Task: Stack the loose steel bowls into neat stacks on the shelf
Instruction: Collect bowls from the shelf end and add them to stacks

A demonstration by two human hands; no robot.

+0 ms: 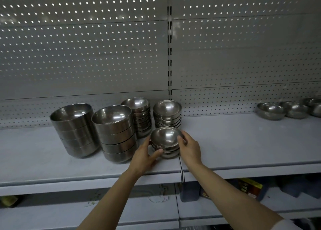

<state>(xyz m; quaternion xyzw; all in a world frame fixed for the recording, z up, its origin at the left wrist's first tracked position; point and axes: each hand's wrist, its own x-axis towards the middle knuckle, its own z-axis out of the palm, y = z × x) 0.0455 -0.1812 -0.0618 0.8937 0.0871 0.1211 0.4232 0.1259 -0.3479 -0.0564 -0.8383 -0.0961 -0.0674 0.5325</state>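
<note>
Grey metal shelf (243, 139) under pegboard wall (86, 56); both hands, left (144, 157) and right (190, 147), grip a short bowl stack (165, 142).

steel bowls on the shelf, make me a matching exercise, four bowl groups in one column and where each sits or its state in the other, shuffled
Column 1
1. short stack of small bowls
2. loose bowls
3. two stacks of large bowls
4. taller stack of small bowls

Column 2
a. far right of the shelf, side by side, unstacked
b. left end of the row
c. held between both hands, left hand, right hand
d. by the back panel, directly behind the held stack

Pairs: 1-c, 2-a, 3-b, 4-d
</note>
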